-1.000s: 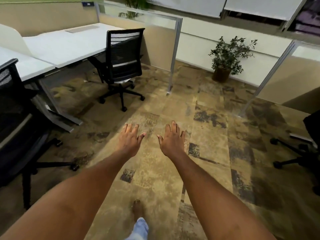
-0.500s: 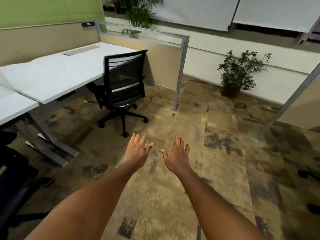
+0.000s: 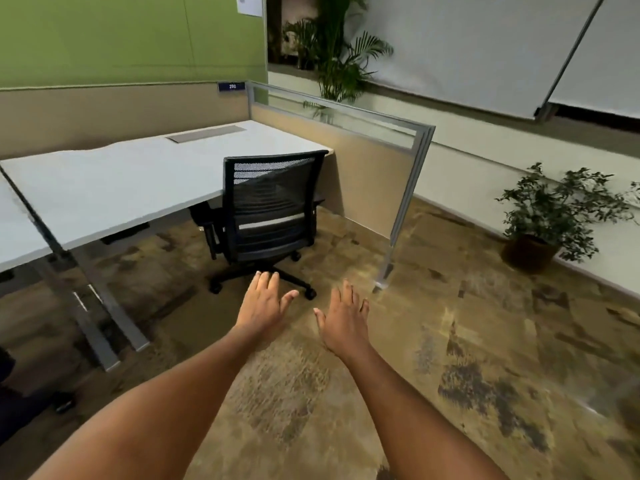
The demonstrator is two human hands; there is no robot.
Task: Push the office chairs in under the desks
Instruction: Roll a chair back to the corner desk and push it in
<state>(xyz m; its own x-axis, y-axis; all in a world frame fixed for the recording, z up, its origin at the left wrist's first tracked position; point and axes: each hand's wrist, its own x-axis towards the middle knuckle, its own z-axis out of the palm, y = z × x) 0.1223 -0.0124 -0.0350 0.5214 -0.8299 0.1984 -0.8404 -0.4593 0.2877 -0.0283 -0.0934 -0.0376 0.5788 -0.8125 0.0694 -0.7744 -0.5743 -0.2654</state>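
A black mesh-backed office chair [image 3: 273, 206] on castors stands at the right end of a white desk [image 3: 114, 188], its back towards me and its seat partly out from under the desktop. My left hand [image 3: 264, 303] and my right hand [image 3: 343, 320] are stretched out in front of me, palms down, fingers apart, holding nothing. Both hands are short of the chair and touch nothing; the left one overlaps the chair's base in the image.
A beige partition with a metal frame [image 3: 405, 188] stands just right of the chair. A potted plant [image 3: 540, 233] sits by the right wall. A second white desk [image 3: 17, 237] adjoins on the left. Another chair's dark base [image 3: 31, 403] shows at the lower left.
The view has closed in on the black chair and turned left and upward. The chair at the left has mostly slipped out of view. My hands stay open and extended.
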